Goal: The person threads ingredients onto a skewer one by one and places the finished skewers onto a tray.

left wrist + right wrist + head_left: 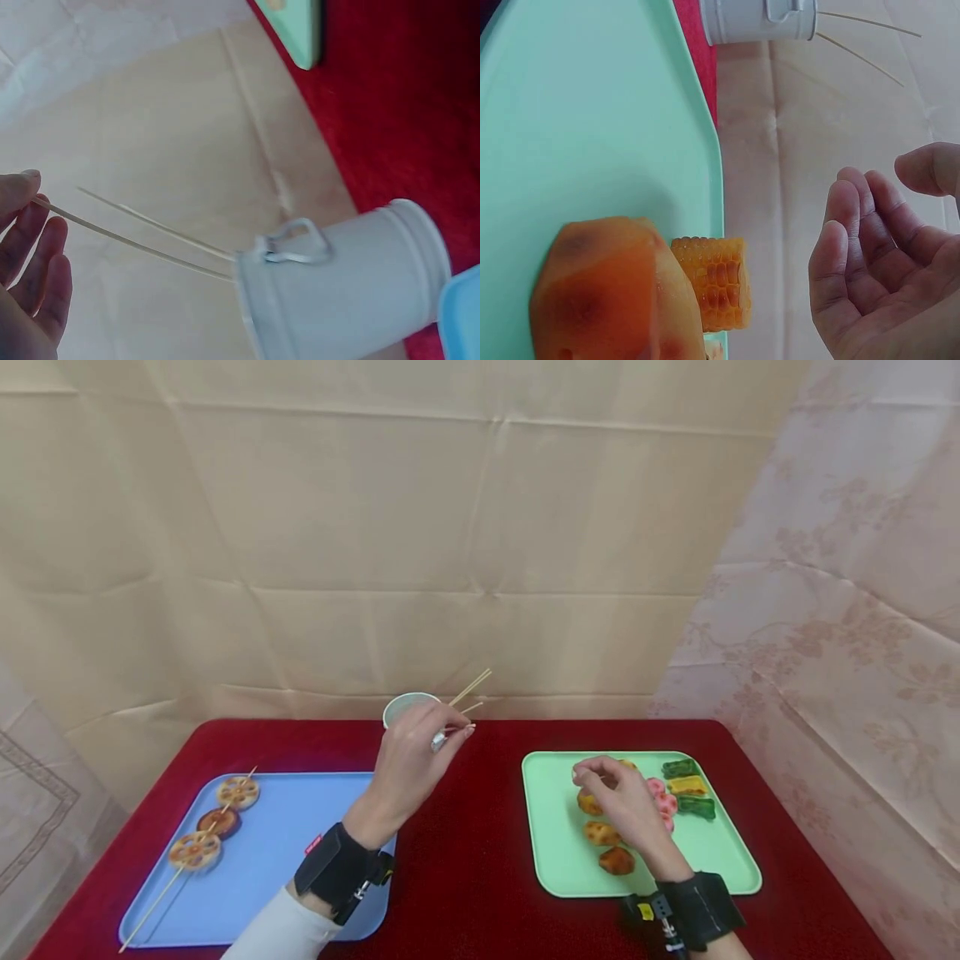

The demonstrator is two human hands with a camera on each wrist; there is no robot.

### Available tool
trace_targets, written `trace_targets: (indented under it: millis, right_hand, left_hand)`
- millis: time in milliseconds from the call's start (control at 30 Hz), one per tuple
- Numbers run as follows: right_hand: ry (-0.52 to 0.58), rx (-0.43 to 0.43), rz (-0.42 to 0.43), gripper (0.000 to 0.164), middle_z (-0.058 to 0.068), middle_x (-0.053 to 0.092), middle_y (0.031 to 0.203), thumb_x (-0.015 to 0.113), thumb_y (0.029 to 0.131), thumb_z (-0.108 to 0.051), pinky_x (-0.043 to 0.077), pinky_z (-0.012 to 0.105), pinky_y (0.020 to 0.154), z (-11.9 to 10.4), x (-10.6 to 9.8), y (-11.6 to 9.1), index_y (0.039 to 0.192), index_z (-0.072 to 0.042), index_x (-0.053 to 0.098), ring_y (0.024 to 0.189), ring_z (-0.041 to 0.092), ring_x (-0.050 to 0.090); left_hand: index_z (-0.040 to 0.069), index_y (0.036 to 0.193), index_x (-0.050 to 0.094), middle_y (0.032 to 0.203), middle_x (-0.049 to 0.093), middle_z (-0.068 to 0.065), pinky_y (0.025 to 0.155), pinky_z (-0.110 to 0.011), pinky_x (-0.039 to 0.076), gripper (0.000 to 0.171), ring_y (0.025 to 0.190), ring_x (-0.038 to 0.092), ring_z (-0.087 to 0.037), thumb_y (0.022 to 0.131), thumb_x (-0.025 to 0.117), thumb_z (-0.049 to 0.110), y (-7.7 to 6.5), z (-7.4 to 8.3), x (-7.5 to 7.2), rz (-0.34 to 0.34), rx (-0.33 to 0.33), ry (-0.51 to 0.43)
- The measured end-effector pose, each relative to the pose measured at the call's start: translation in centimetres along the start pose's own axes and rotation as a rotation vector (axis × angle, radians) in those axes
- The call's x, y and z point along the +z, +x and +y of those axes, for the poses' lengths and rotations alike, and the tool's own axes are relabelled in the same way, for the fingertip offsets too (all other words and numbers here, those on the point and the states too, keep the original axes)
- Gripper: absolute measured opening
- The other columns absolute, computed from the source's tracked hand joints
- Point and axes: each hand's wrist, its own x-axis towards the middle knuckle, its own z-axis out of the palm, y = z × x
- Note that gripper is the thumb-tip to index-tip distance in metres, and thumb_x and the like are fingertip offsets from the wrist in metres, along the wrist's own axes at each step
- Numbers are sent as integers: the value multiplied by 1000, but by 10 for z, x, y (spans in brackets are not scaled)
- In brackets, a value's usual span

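My left hand (414,753) is at the white metal bucket (345,289), pinching one thin wooden skewer (135,244) between thumb and forefinger. That skewer's far end meets the bucket's rim in the left wrist view, and more bare skewers (471,687) lean out beside it. Over the green tray (551,868) hovers my right hand (624,802), fingers loosely bent and thumb apart, holding nothing. Below and near it lie brown potato-like chunks (604,292) and a piece of corn (716,285). Pink ring-like pieces (664,802) are partly hidden by this hand.
On the left, a blue tray (292,827) bears a loaded skewer with two lotus root slices (195,852) and a browned round (219,822) between them. Green pieces (681,768) and a yellow piece (687,786) lie at the green tray's right. Red cloth (465,860) covers the table.
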Motion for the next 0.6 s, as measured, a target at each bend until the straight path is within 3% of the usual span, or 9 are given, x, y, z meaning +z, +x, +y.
trace_targets:
  millis: [200, 467, 600]
  right_hand:
    - [4, 7, -2, 23, 10, 75, 102, 63, 103, -24, 53, 28, 78, 0, 0, 0, 112, -6, 73, 94, 24, 71]
    - [12, 9, 0, 22, 13, 75, 102, 63, 103, -22, 53, 27, 78, 0, 0, -1, 112, -5, 73, 92, 21, 70]
    - [11, 1, -3, 23, 14, 75, 102, 62, 103, -22, 53, 27, 78, -3, 0, -2, 113, -4, 72, 92, 25, 70]
  left_hand:
    - [5, 99, 74, 93, 74, -7, 76, -33, 59, 25, 86, 69, -18, 79, 89, 6, 6, 22, -15, 39, 53, -43]
    - [4, 99, 74, 92, 73, -7, 73, -30, 58, 25, 82, 68, -18, 78, 88, -1, 19, 46, -39, 159, 123, -133]
    - [3, 99, 73, 93, 74, -8, 74, -27, 56, 17, 80, 67, -19, 87, 84, 7, 27, 57, -50, 209, 126, -208]
